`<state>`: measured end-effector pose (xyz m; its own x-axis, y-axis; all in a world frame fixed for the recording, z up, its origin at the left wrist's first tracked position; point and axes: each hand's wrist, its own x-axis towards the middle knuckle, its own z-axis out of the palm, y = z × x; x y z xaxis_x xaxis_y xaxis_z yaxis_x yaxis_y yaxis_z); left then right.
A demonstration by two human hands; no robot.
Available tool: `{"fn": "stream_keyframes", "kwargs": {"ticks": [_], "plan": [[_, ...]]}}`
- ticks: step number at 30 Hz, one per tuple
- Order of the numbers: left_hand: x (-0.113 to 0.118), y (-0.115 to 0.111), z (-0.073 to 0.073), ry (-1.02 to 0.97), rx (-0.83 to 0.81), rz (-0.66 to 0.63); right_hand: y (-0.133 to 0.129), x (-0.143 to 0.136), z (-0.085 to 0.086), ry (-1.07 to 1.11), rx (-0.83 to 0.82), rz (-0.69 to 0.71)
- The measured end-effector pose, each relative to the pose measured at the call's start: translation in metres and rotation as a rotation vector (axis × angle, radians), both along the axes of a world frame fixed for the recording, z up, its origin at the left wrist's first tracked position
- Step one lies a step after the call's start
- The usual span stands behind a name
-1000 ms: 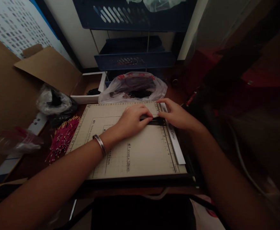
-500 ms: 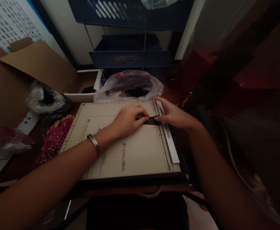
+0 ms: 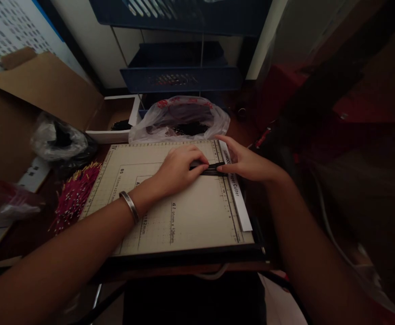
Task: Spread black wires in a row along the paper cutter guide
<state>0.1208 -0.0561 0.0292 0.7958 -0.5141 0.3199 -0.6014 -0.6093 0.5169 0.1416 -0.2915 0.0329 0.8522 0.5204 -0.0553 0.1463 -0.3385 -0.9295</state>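
A bundle of thin black cords (image 3: 213, 170) lies across the right side of a cream paper cutter board (image 3: 197, 207), which is printed with grids and paper sizes. My left hand (image 3: 182, 168) rests on the board, thumb and fingers closed on the left part of the bundle. My right hand (image 3: 243, 160) is at the cutter's white edge strip (image 3: 241, 207). Its thumb touches the right end of the cords, while the index finger is stretched out, apart from the thumb, near the strip's top.
Behind the board sits a plastic bag (image 3: 143, 131) with dark pieces inside. An open cardboard box (image 3: 109, 135) stands left of it. Magenta cords with gold tips (image 3: 77, 194) lie by the board's left edge. Blue racks (image 3: 184, 81) rise at the back.
The view has shifted slightly. Both hands stay at the black cords by the cutter's right edge, with hardly any movement.
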Motion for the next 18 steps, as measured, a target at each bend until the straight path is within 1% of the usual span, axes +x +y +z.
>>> {"fn": "stream_keyframes", "kwargs": {"ticks": [7,13,18], "plan": [[0.0018,0.002,-0.0045,-0.008,0.008,-0.007,-0.0005,0.0014,-0.0002,-0.022,-0.083,0.007],[-0.0004,0.0025,-0.0022,0.002,0.006,-0.012,0.0001,-0.0001,0.0066,-0.048,-0.163,0.051],[-0.0018,0.0015,-0.0023,-0.005,0.0,-0.004,-0.0012,-0.001,0.0055,-0.04,-0.172,0.047]]}}
